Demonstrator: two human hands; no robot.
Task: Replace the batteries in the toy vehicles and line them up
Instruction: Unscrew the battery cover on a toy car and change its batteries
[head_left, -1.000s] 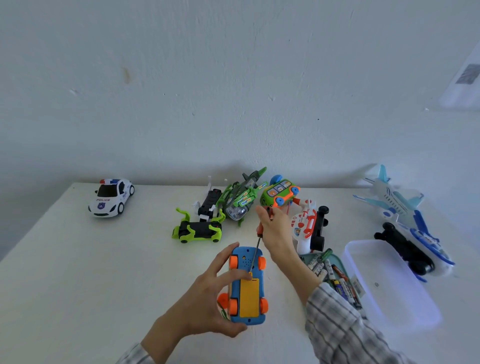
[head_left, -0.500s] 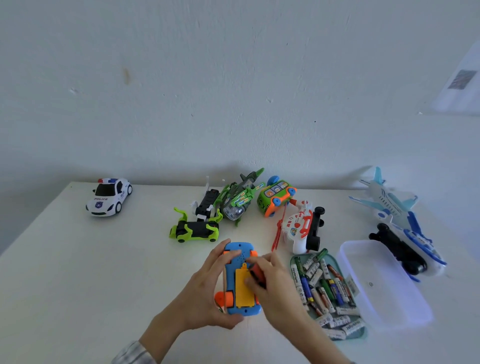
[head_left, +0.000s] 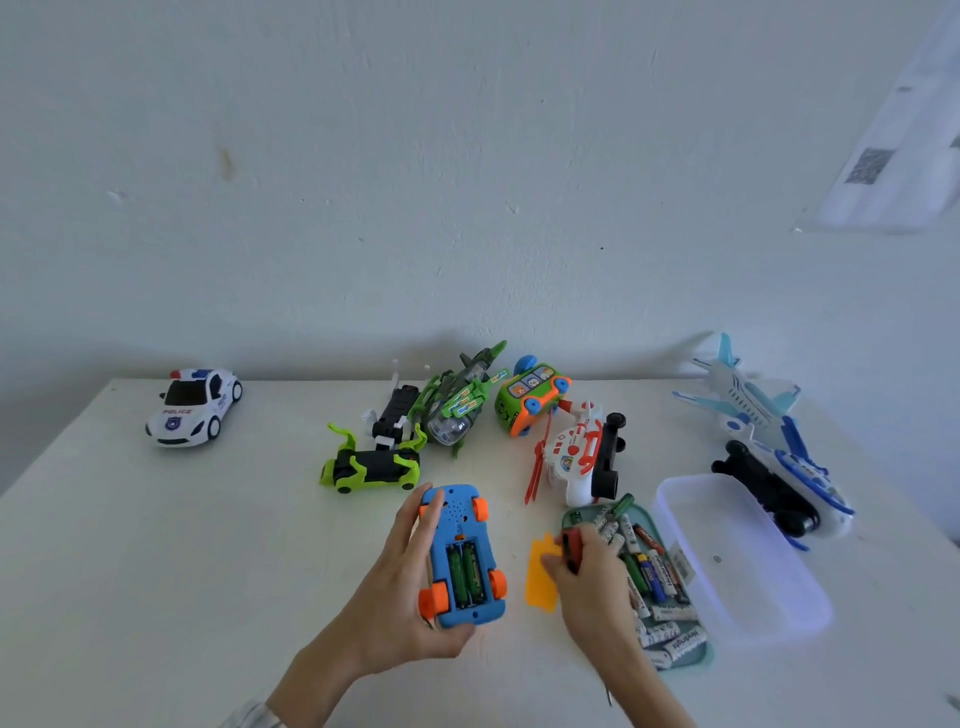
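One police car (head_left: 193, 405) stands far left on the table (head_left: 156, 545). The left hand (head_left: 410, 587) grips one upturned blue car (head_left: 461, 556), two green batteries (head_left: 464, 571) showing in its open bay. One orange cover (head_left: 538, 579) lies beside it, under the right hand (head_left: 587, 577), whose curled fingers hold a red-handled screwdriver (head_left: 571, 545) over one tray of batteries (head_left: 660, 587). Two planes (head_left: 743, 400) sit far right.

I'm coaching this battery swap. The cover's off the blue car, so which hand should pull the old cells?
Right. The left hand grips the blue car belly-up, two green batteries exposed. The right hand, beside the yellow cover, holds only the screwdriver.
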